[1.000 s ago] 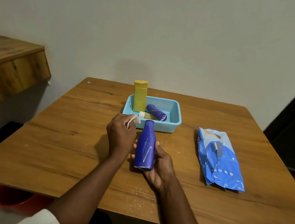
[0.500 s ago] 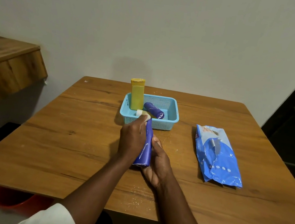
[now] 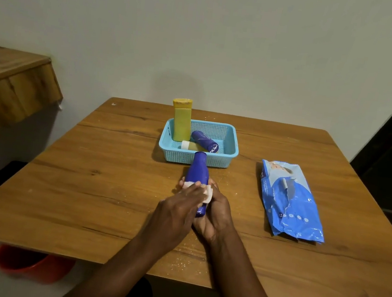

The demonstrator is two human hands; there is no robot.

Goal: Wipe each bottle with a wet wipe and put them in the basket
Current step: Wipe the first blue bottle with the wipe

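A dark blue bottle [image 3: 197,170] lies in my right hand [image 3: 216,216], neck pointing away toward the basket; that hand grips it from below. My left hand [image 3: 178,209] lies over the bottle's lower body and presses a white wet wipe [image 3: 207,193] against it. The light blue basket [image 3: 229,149] stands just beyond. In it a yellow bottle [image 3: 181,122] stands upright at the left, a small blue bottle [image 3: 205,141] lies on its side, and a yellowish bottle with a white cap [image 3: 191,146] lies beside it.
A blue pack of wet wipes [image 3: 291,200] lies on the wooden table [image 3: 103,177] to the right. A wooden counter [image 3: 9,83] juts out at the left. A red bucket [image 3: 27,266] sits on the floor under the table's front left edge.
My left hand slid with the wipe from the bottle's neck down to its lower body. The bottle stays in my right hand.
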